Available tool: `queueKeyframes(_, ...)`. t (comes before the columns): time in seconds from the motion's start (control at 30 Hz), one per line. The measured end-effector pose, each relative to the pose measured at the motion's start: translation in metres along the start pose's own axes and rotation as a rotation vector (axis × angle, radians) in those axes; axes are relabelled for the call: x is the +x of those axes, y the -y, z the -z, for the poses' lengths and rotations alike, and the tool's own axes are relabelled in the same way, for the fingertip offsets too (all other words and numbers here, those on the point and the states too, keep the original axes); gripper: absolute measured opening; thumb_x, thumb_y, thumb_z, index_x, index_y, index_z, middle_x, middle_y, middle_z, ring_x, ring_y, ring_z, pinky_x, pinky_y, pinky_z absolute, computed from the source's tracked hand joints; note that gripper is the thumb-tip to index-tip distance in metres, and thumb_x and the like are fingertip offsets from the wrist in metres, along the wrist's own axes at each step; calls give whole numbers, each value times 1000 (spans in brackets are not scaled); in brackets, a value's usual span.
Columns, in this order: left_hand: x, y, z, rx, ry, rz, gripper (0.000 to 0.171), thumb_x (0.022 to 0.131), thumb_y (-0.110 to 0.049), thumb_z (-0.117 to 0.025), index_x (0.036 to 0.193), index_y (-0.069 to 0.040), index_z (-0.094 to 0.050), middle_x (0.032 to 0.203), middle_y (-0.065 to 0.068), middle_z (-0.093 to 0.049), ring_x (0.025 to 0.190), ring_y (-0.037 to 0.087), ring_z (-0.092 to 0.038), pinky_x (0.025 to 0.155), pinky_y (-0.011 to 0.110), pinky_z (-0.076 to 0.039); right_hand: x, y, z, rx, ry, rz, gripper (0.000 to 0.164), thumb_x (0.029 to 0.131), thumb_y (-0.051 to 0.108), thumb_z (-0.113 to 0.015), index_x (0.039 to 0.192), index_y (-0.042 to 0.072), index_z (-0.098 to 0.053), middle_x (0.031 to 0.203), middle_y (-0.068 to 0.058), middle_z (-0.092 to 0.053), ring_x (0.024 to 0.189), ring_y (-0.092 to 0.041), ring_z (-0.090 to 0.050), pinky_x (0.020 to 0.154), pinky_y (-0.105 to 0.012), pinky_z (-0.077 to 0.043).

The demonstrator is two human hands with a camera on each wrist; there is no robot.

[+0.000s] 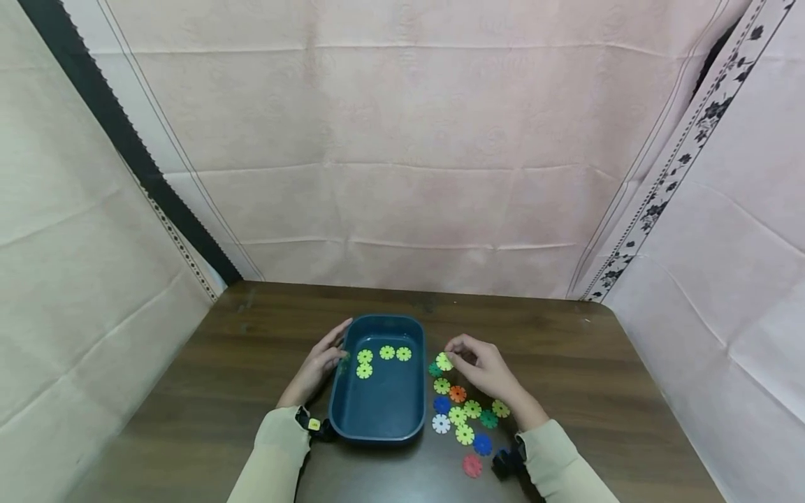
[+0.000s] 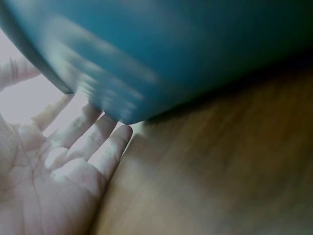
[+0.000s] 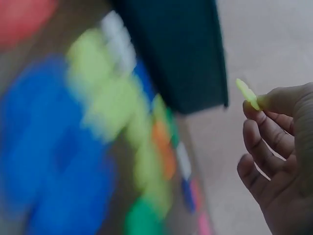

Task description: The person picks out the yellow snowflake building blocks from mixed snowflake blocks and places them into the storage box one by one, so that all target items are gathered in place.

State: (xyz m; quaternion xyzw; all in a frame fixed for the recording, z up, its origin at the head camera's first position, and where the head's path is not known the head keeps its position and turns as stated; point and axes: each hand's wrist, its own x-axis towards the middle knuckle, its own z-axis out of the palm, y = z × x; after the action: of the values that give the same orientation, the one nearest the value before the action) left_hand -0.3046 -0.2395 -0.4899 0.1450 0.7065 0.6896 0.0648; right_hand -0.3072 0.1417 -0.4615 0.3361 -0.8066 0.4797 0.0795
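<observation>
In the head view, a dark blue tray (image 1: 379, 419) holds several yellow-green, notched, flower-shaped discs (image 1: 365, 371). My left hand (image 1: 317, 367) grips the tray's left side; in the left wrist view its fingertips (image 2: 111, 147) lie along the outer wall while the thumb reaches over the rim. To the right of the tray, my right hand (image 1: 481, 367) pinches one yellow-green flower-shaped disc (image 3: 248, 94) between thumb and index finger. The other fingers of that hand are loosely bent. Below it lie loose discs, among them a green disc (image 1: 434, 369) and an orange disc (image 1: 458, 394).
More loose discs spread on the brown wooden table (image 1: 534, 342) beside the tray: a white disc (image 1: 441, 423), a blue disc (image 1: 482, 444), a red disc (image 1: 472, 466) and several yellow-green ones. Pale cloth (image 1: 402, 140) hangs behind the table and along both sides.
</observation>
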Motion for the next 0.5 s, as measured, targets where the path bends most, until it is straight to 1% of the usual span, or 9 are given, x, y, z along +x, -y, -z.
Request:
queueKeyframes(0.1,0,0,1,-6,-7,10,64,99,-6,-48,159,-22,-32,162,6,-31,142,34,-37,103,41,-43,18,17,-9,20,66,25,9,100,16,-63,108,17,-67,95,6,-70,78,-13,-63,67,-32,-54)
queueKeyframes(0.2,0,1,2,-6,-15,14,63,99,-6,-48,158,-23,-33,161,5,-33,142,33,-38,103,42,-43,37,30,-21,42,154,33,10,101,21,-62,109,18,-67,98,9,-69,83,-13,-64,71,-32,-55)
queueKeyframes(0.3,0,0,2,-3,-19,9,63,99,-6,-48,158,-24,-34,161,5,-33,142,34,-38,103,43,-43,55,36,-36,6,254,64,12,100,22,-63,109,16,-68,99,9,-69,86,-10,-63,72,-30,-54)
queueKeyframes(0.37,0,0,1,-4,-13,2,63,99,-7,-48,158,-24,-34,161,6,-32,142,35,-38,103,43,-43,65,35,-46,-64,324,70,11,100,22,-63,108,17,-69,98,10,-68,86,-8,-62,71,-28,-52)
queueKeyframes(0.5,0,-1,0,-6,-4,-2,63,99,-6,-47,159,-23,-33,162,8,-31,142,36,-37,100,40,-45,78,32,-62,-279,452,60,8,98,24,-66,102,23,-73,94,16,-67,84,-2,-57,75,-25,-49)
